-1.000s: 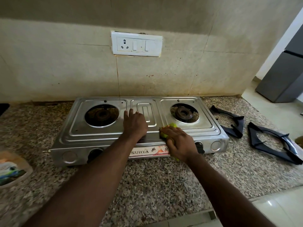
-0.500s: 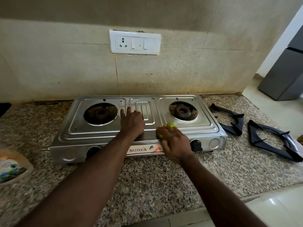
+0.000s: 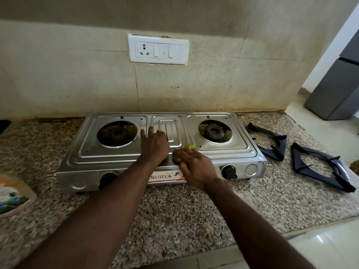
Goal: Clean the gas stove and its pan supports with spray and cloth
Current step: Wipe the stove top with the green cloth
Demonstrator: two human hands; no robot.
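while the left hand [image 3: 155, 146] lies flat with fingers spread, bracing the long two-burner steel gas stove [image 3: 116, 158] on the speckled bench [image 3: 174, 210], the right hand [image 3: 194, 166], fingers curled around a crumpled yellow-green cloth [image 3: 189, 146], presses it at the front centre; unwiped steel lies to its right.

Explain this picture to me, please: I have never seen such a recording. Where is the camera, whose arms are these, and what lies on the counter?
The camera sits on a person's head, looking forward and down, so the two arms are their own. A steel two-burner gas stove stands on a speckled granite counter against a tiled wall. The left hand lies flat on the stove top, steadying it. The right hand presses a yellow-green cloth onto the stove's front edge. Two black pan supports, taken off, lie on the counter to the right. A blurred packet sits far left.
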